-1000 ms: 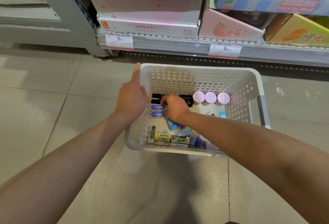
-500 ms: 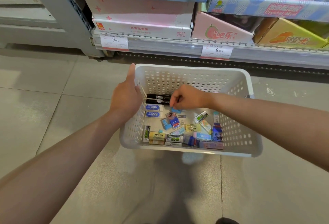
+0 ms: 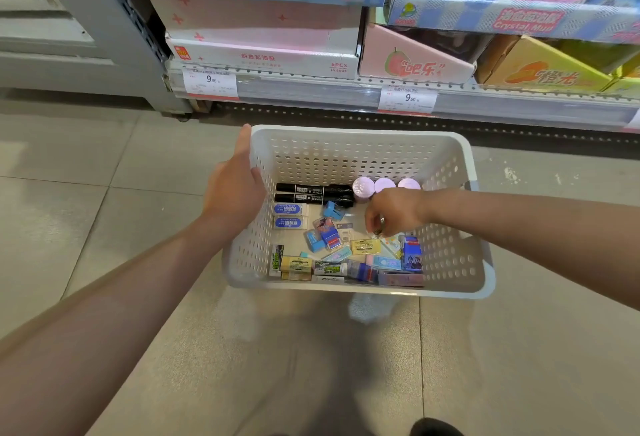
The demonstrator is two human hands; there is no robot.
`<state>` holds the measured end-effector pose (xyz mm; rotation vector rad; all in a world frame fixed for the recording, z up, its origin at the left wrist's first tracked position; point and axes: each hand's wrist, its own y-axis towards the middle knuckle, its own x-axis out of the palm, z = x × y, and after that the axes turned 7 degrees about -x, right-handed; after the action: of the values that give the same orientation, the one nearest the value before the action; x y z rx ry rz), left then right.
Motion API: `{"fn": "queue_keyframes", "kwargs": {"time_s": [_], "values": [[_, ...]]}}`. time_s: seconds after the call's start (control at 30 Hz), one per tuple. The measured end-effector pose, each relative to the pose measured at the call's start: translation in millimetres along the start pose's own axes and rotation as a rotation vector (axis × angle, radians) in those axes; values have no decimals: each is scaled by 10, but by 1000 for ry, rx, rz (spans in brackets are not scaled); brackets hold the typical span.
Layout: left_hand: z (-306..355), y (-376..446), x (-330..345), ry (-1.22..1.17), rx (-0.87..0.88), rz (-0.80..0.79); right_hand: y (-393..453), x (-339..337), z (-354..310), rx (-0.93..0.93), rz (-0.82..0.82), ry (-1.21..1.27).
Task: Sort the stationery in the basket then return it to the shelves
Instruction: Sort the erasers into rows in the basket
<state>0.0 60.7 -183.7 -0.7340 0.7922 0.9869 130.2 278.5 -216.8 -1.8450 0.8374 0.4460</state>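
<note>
Right now the small stationery lies loose on the bottom of the white perforated basket (image 3: 360, 144), which sits on the tiled floor (image 3: 104, 193) before the shelves (image 3: 346, 92). The right hand (image 3: 393, 212) reaches down inside, its grip curled and seemingly pinching a small item at the fingertips (image 3: 375, 229); what that item is I cannot tell. Just below the grip lie a yellow eraser (image 3: 365, 246) and pastel packets, and left of it a blue sharpener (image 3: 333, 209) and a red-and-blue eraser (image 3: 329, 234). Just beyond the grip stand three pink round tubs (image 3: 363, 188); farther left two black markers (image 3: 311, 193) lie side by side above two blue-labelled erasers (image 3: 289, 215). The left hand (image 3: 235, 189) presses on the basket's left wall with fingers straight, thumb inside the rim.

I judge the main risk to be a weak pinch: so small an item could slip and fall back among the clutter. The wrist may also knock over the tubs close behind it.
</note>
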Motion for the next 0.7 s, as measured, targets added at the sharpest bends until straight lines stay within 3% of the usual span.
{"fn": "queue_keyframes", "kwargs": {"time_s": [0.4, 0.7], "values": [[15, -20, -29, 13, -16, -4, 165, 313, 96, 62, -6, -388], [1, -17, -17, 20, -18, 1, 274, 348, 27, 91, -1, -494]]}}
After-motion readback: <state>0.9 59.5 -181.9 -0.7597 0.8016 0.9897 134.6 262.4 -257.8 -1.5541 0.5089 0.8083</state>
